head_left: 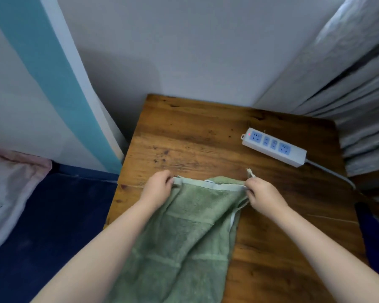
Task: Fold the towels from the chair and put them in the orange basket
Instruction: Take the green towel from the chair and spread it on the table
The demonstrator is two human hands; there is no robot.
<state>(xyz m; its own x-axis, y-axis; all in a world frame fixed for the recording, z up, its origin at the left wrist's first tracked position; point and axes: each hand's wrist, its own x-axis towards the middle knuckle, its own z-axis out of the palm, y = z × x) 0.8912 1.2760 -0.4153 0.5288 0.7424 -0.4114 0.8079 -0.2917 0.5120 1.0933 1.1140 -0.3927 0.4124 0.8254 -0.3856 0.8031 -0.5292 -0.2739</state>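
A green towel (184, 237) lies lengthwise on the wooden table (195, 132), its near end running off the bottom of the view. My left hand (159, 189) pinches the far left corner of its pale hem. My right hand (264, 193) pinches the far right corner, where a small tag sticks up. The hem is stretched straight between the two hands. Neither the chair nor the orange basket is in view.
A white power strip (274, 146) with blue sockets lies at the table's back right, and its cable (330, 173) runs off the right edge. Grey curtains (354, 84) hang at right. A dark blue bed (53, 215) with a pale pillow (9, 189) is at left.
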